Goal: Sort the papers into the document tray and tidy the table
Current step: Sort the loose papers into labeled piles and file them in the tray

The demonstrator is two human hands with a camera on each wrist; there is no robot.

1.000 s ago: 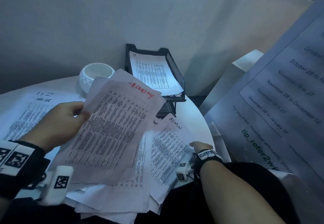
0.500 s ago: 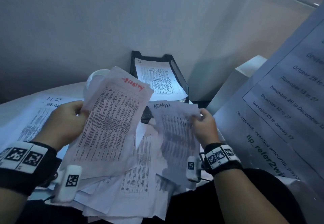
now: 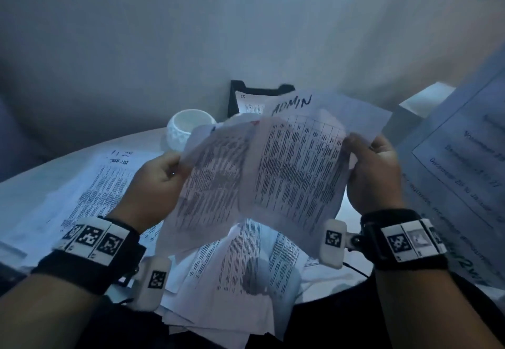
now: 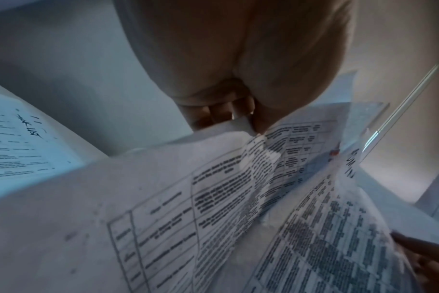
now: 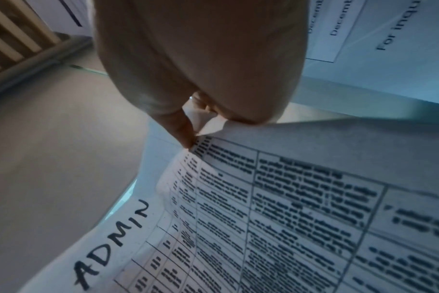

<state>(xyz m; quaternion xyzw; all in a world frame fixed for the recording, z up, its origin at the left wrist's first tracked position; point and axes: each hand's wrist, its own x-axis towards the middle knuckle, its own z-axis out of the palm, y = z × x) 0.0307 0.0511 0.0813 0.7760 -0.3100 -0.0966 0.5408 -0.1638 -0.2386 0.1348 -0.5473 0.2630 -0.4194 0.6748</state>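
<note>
Above table [image 3: 32, 184], both hands pinch ADMIN sheet [image 3: 300, 168] between them.

Black mesh document tray [image 3: 232, 97] at table's far edge, against the wall; approach mostly screened by held printed sheets [image 3: 273, 179]. White faceted ceramic bowl [image 3: 181, 130] just left of tray. Loose printed papers [image 3: 237, 275] cover near table. Large grey notice poster [image 3: 459, 173] crowds right side. Open air above bowl.
</note>
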